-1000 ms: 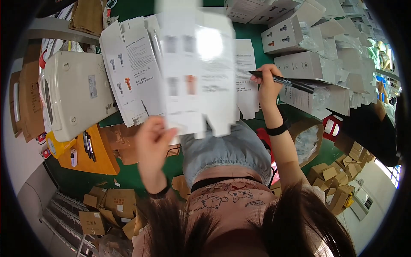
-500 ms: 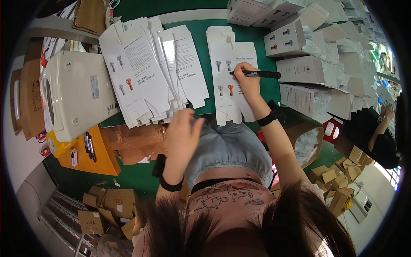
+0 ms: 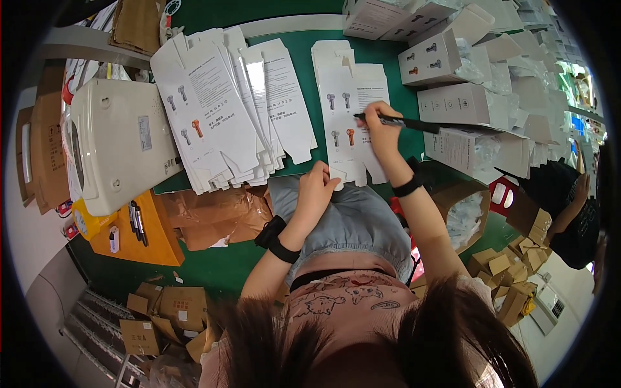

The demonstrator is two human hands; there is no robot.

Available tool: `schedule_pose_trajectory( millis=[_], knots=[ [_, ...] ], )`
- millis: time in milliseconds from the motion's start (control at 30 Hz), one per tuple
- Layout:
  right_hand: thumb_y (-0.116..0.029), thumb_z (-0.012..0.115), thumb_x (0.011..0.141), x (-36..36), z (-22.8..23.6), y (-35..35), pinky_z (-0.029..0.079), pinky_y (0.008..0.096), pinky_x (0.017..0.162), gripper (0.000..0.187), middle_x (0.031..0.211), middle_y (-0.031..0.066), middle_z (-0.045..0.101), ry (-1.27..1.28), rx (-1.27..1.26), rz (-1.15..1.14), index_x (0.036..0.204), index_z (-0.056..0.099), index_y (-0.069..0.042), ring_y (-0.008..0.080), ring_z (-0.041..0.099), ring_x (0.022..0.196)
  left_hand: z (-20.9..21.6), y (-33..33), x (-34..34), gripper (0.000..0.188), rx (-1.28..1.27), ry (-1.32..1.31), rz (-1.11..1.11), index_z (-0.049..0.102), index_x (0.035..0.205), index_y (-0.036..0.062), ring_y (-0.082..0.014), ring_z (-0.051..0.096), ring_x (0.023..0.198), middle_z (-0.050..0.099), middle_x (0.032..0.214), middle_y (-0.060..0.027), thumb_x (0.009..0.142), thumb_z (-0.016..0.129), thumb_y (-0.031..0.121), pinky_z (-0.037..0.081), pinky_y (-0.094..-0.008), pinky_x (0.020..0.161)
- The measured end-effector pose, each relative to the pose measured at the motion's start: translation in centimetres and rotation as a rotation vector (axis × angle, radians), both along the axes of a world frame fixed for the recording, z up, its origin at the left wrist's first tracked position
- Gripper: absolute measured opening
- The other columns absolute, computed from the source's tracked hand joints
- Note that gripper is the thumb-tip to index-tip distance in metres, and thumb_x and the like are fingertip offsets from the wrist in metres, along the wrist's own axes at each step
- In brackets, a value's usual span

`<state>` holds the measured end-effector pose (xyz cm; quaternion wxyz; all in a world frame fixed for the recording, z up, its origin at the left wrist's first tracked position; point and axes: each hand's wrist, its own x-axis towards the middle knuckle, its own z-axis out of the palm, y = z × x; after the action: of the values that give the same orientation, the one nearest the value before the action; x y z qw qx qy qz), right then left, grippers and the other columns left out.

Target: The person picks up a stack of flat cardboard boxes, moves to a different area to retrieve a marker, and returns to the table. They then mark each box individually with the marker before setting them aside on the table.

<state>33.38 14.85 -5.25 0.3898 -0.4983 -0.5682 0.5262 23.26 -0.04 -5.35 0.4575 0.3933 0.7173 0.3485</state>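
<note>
A flattened white box (image 3: 340, 117) with small pictures of handheld devices lies on the green table in front of me. My right hand (image 3: 383, 129) is over its middle, closed around a black marker (image 3: 414, 124) whose tip points left, at or just above the printed panel. My left hand (image 3: 315, 192) is at the box's lower left corner, fingers curled and thumb against its edge. To the left lies a fanned stack of similar flattened boxes (image 3: 200, 110).
Open white boxes (image 3: 453, 105) with clear plastic bags crowd the right side. A cream plastic case (image 3: 119, 145) stands left, above an orange surface with several pens (image 3: 137, 223). Cardboard cartons (image 3: 174, 310) sit on the floor; another person's arm (image 3: 572, 207) shows far right.
My left hand has moved right from near the stack to the flattened box's lower corner. My right hand has shifted slightly down and right with the marker.
</note>
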Motion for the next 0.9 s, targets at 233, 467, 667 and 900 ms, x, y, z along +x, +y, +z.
schedule_pose_trajectory(
  millis=[233,467,667,900],
  knots=[
    [0.000,0.057,0.069,2.4,-1.0,-5.7,0.039,0.0219,0.045,0.006,0.052,0.0048,0.053,-0.122,0.182,0.262,0.064,0.054,-0.001,0.0079,0.049,0.046,-0.9,0.1,0.2,0.022,-0.021,-0.062,0.085,0.045,0.074,-0.0018,-0.0285,0.053,0.052,0.051,0.056,-0.0142,0.066,0.064,0.004,0.040,-0.0335,0.048],
    [-0.003,0.060,0.068,1.8,-1.1,-6.3,0.038,0.0224,0.044,0.005,0.051,0.0052,0.051,-0.246,0.165,0.238,0.065,0.056,-0.001,0.0106,0.048,0.045,-0.7,0.4,0.2,0.022,-0.013,-0.027,0.068,0.044,0.073,-0.0022,-0.0287,0.053,0.052,0.050,0.056,-0.0148,0.066,0.064,0.004,0.039,-0.0333,0.048],
    [-0.004,0.060,0.068,1.8,-0.8,-6.2,0.038,0.0229,0.044,0.006,0.051,0.0051,0.051,-0.266,0.204,0.266,0.065,0.056,-0.002,0.0101,0.048,0.044,-1.0,0.2,0.4,0.021,0.015,-0.002,0.079,0.045,0.072,-0.0019,-0.0222,0.051,0.046,0.050,0.052,-0.0114,0.067,0.065,0.004,0.038,-0.0295,0.045],
    [-0.005,0.056,0.073,1.8,-0.2,-6.0,0.039,0.0225,0.044,0.009,0.053,0.0048,0.052,-0.234,0.138,0.274,0.065,0.054,-0.002,0.0102,0.049,0.046,0.3,0.2,0.4,0.020,0.040,0.012,0.081,0.044,0.075,-0.0018,-0.0299,0.052,0.052,0.051,0.058,-0.0149,0.068,0.063,0.002,0.040,-0.0342,0.049]
  ],
)
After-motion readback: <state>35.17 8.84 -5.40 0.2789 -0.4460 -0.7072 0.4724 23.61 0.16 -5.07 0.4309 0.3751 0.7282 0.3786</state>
